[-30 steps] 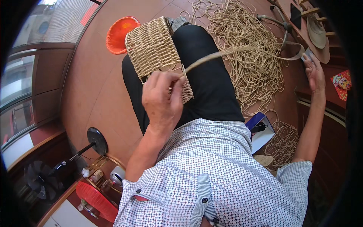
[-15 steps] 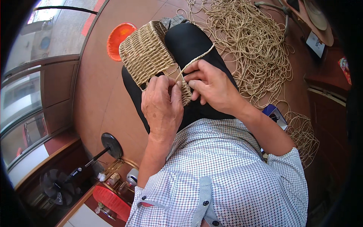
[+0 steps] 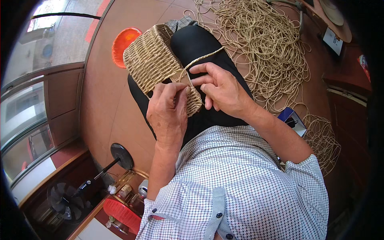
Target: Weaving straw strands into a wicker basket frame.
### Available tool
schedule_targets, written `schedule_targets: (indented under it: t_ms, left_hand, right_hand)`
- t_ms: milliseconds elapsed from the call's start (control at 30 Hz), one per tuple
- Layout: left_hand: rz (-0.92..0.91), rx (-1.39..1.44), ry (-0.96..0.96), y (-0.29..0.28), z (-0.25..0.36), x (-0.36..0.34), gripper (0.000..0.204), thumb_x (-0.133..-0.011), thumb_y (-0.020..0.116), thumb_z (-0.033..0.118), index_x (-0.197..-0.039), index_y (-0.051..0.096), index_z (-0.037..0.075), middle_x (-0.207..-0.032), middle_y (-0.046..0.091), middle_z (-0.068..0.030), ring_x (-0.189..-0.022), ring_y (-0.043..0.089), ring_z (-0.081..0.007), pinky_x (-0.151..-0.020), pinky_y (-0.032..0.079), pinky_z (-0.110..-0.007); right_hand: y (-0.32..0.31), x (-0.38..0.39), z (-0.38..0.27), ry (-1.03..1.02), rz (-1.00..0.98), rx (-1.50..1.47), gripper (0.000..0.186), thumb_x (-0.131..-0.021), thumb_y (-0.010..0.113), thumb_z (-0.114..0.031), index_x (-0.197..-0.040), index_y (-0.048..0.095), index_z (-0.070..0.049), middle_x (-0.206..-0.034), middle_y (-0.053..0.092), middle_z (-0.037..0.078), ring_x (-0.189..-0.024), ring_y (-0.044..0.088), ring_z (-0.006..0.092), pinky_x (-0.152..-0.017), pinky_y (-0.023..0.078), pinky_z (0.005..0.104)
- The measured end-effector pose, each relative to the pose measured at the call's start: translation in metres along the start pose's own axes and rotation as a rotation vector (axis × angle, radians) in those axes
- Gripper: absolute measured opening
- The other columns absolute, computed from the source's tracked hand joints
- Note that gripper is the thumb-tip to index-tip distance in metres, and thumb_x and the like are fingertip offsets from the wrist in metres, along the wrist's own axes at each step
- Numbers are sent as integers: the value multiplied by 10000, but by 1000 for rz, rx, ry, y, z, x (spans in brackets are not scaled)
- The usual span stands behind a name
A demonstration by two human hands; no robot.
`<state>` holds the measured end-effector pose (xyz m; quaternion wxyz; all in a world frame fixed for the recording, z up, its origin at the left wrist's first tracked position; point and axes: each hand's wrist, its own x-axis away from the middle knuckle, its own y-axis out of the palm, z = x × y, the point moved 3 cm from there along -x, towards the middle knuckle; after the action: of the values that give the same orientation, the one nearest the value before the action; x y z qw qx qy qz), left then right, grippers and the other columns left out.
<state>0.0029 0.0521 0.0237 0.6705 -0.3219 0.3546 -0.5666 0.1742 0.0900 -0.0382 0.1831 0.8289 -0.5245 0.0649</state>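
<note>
A woven straw-coloured basket (image 3: 151, 60) lies on its side across my black-trousered lap, its weave loose and gapped at the end closest to me. My left hand (image 3: 166, 114) is closed in a pinch on the small woven strip at that end of the basket, thumb and forefinger together at its edge. From the gap a twisted straw cord (image 3: 203, 57) runs up and right across my knee. My right hand (image 3: 226, 90) is open beside the strip, fingers apart, with the index fingertip close to the cord; whether it touches is hard to tell.
A big heap of loose cord (image 3: 262, 48) covers the floor at far right, with a smaller coil (image 3: 321, 138) nearer. Beside that stands an open blue box (image 3: 292, 121). An orange-lined basin (image 3: 125, 45) sits left of the basket. A fan (image 3: 64, 200) is at lower left.
The right hand's fingers have eased apart from the cord. The cord lies slightly lower and farther left at the basket. My left hand has shifted a little left, still pinching.
</note>
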Motion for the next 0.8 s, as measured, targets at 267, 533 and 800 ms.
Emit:
schedule_targets:
  t_ms: [267, 533, 800]
  left_hand:
    - [47, -21, 66, 6, -4, 6, 107, -979, 838, 99, -1060, 769, 91, -940, 672, -96, -832, 703, -302, -740, 554, -419]
    - [83, -26, 125, 9, -8, 7, 150, -947, 863, 95, -1045, 750, 85, -922, 671, -82, -832, 696, -290, -759, 548, -428]
    - [133, 36, 76, 12, -9, 8, 161, -940, 880, 36, -1063, 779, 59, -961, 686, -94, -851, 721, -248, -767, 583, -366]
  right_hand:
    - [0, -5, -13, -142, 63, 274, 451, -1039, 553, -59, -1469, 635, 50, -1243, 790, 221, -757, 755, 196, -756, 632, 370]
    - [-10, -45, -19, -48, -174, 337, 502, -974, 757, -232, -1388, 738, 51, -897, 789, 110, -786, 733, 196, -773, 593, 363]
    - [-12, -62, -22, -189, -149, 134, 623, -919, 822, -107, -1464, 588, 85, -1270, 798, 201, -1153, 775, 226, -1024, 619, 349]
